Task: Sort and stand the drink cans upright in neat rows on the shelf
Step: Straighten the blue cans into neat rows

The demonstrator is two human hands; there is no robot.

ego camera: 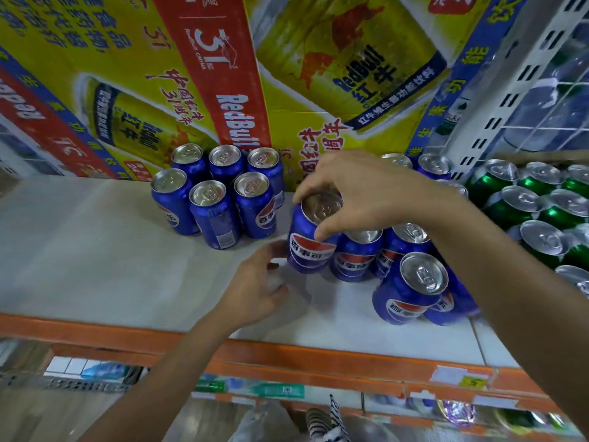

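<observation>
Pinching a blue can (310, 250) by its rim, the right grip (366, 189) holds it lid up, long axis near vertical; left grip (255, 291) spread beside its base.

blue cans (213, 215): metal; glossy deep-blue walls with sharp highlights; bare silver lids, smooth and shiny
held can (310, 250): same glossy blue metal, with a smooth printed logo band
green cans (522, 202): glossy green metal, bright silver lids
shelf (95, 250): pale matt board, faintly mottled; front edge painted orange, dull and scuffed
cartons (127, 59): printed yellow cardboard, slight sheen, creased at the seams
upright (497, 100): white painted metal, slotted, smooth
mesh (567, 100): thin white-coated wire
labels (459, 376): paper, torn and peeling along the shelf's front edge
bag (264, 419): thin translucent plastic, crinkled, blurred
</observation>
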